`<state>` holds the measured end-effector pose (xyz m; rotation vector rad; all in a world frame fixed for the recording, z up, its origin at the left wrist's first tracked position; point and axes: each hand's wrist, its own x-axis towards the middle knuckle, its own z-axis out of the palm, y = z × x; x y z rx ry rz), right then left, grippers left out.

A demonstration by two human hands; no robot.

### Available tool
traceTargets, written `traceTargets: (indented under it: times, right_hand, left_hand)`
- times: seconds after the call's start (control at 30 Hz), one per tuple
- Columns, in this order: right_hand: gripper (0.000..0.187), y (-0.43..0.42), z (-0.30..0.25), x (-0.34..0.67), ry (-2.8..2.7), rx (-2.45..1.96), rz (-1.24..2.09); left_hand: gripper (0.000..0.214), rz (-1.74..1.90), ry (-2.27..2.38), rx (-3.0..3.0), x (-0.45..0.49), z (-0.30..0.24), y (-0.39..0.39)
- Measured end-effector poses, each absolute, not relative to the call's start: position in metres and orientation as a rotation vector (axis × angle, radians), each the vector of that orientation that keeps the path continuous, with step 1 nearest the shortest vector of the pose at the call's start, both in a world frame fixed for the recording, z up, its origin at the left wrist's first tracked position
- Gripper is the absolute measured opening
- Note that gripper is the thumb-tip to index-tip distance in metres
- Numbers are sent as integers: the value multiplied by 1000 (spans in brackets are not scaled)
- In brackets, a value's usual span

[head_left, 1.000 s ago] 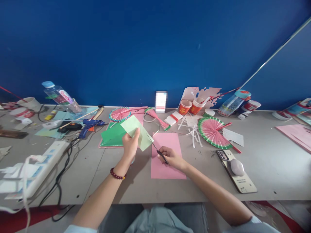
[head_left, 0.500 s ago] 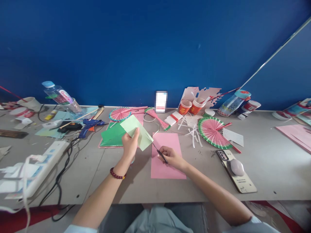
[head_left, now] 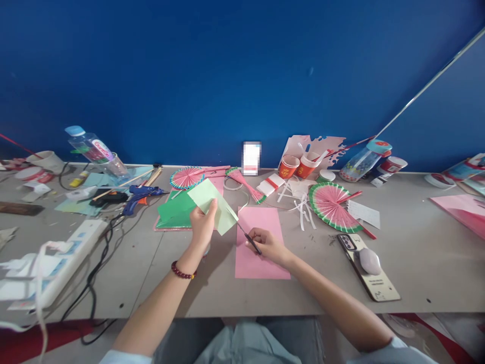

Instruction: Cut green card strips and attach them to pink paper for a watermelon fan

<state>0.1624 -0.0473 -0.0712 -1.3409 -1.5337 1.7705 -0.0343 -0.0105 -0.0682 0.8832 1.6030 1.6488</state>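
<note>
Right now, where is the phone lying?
In the head view, the phone lies on the right of the table, just below the watermelon fan and right of the pink sheet.

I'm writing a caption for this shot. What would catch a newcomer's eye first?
The blue wall fills the top half. At the centre, the left hand holds a pale green paper while the right hand holds scissors at its edge, over a pink sheet. A watermelon-patterned fan lies to the right.

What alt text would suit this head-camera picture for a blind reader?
A person's left hand holds up a light green paper sheet while the right hand holds scissors at its edge, above a pink sheet on a cluttered grey table.
</note>
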Motion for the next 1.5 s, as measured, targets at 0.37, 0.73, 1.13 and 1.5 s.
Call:
traceTargets:
  times: [0.37, 0.73, 1.13, 1.5]
  right_hand:
    - [28, -47, -77, 163, -1544, -1333, 1764]
    - [31, -46, -77, 162, -1525, -1307, 1762]
    - [30, -45, -80, 163, -1515, -1294, 1744]
    - [32, -45, -81, 162, -1499, -1288, 1740]
  left_hand:
    - [38, 1646, 1629, 872, -34, -70, -9]
    - [37, 1643, 1616, 882, -35, -68, -10]
    - [37, 1667, 1621, 898, -35, -70, -10]
    - [33, 1645, 1612, 917, -36, -72, -10]
